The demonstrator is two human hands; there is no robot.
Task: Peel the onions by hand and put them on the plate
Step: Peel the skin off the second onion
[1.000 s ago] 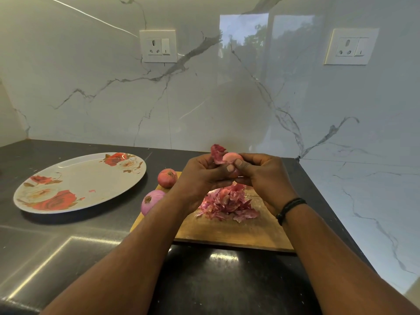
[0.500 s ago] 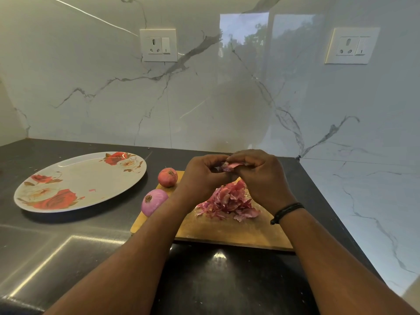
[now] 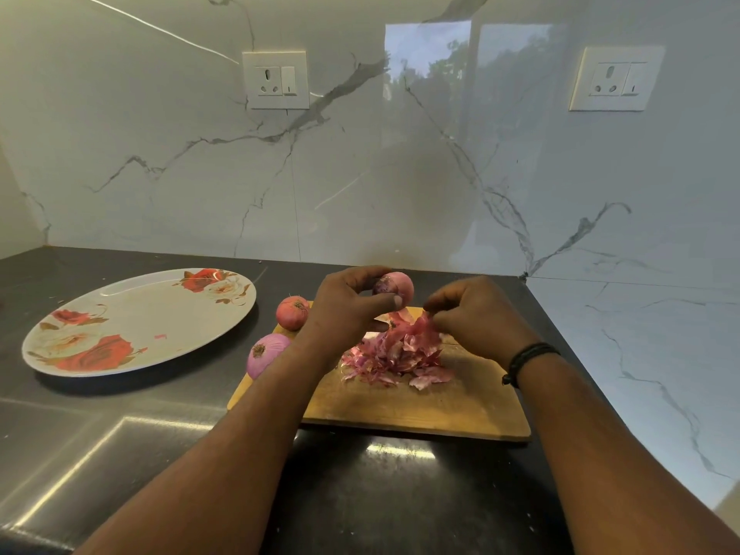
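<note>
A: Left first. Plate (image 3: 132, 314), far left on the counter (image 3: 120, 434), nothing on it but a small pink fleck. No onions there yet.

B: Next?

A: Two onions at the board's (image 3: 420, 406) left edge: red onion (image 3: 292, 312) farther back, purple onion (image 3: 265, 353) nearer, looks peeled. Neither is being touched.

B: Hands?

A: Left hand (image 3: 344, 310) curled round the held onion (image 3: 394, 288), thumb in front, lifted above the board. Right hand (image 3: 476, 314) pinches a strip of skin (image 3: 416, 326) at the fingertips, right over the peel pile (image 3: 396, 354).

B: What changed?

A: Half a second ago both hands were bunched together on the onion, which was barely visible. Now they've split: the onion is up and left and shows a smooth pink side, and the right hand has come away right with the strip.

B: Meaning?

A: My guess is a layer just came off and is about to go on the pile. The onion looks mostly clean; a darker patch on its left side may be leftover skin, can't tell. If it's done, it goes to the plate next, then the red onion.
</note>
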